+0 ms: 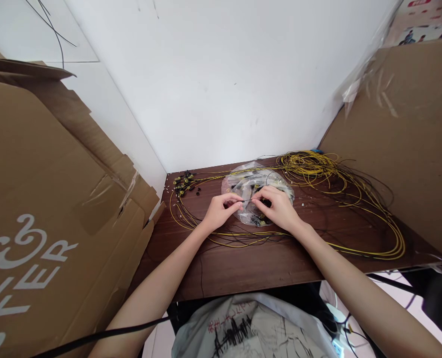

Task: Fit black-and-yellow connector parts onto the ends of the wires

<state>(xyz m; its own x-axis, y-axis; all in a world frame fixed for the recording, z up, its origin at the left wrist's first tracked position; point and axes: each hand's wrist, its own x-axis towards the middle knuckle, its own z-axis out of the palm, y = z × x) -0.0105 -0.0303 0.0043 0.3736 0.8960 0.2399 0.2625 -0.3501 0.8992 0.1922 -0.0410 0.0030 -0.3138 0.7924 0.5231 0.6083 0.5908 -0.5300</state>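
Both my hands meet over a clear plastic bag point(256, 181) of small parts on the dark wooden table point(243, 263). My left hand point(221, 211) is pinched on a thin black wire point(246, 200) that runs across to my right hand point(276, 206), which is also pinched on it. The two sets of fingertips are almost touching above the bag. Long yellow and black wires point(378, 228) loop around the bag and under my wrists. A cluster of small black and yellow connector ends point(183, 183) lies at the table's back left.
A big coil of yellow wire point(310, 164) lies at the back right. Cardboard sheets point(45, 214) lean along the left, and a cardboard panel point(403, 144) stands on the right. A white wall closes the back. Cables point(346, 328) trail on the floor below.
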